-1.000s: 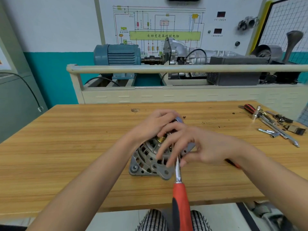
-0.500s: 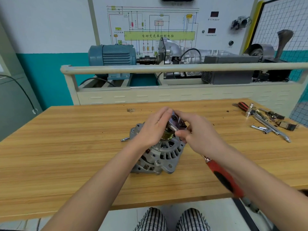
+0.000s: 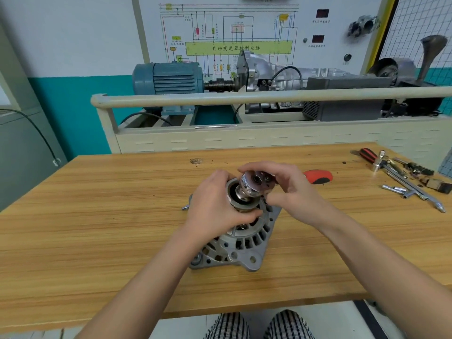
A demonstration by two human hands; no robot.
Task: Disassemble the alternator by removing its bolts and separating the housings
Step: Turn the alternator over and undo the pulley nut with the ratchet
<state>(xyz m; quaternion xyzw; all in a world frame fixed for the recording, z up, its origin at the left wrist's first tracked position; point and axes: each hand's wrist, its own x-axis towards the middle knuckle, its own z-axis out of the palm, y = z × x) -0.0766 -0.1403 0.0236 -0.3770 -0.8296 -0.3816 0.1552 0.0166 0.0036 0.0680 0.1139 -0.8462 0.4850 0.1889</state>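
Alternator (image 3: pixel 241 243) sits mid-bench, tilted, pulley (image 3: pixel 241 200) end up and away. Left hand (image 3: pixel 216 211) wraps the pulley from the near-left side, thumb curled under its rim. Right hand (image 3: pixel 292 189) pinches a shiny round cap (image 3: pixel 255 183) above the pulley hub, fingers arched over it. Best done, I'd judge, by keeping the pulley braced and drawing the cap straight off along the shaft. Red-handled driver (image 3: pixel 318 176) lies behind the right hand; loose tools (image 3: pixel 406 177) far right.
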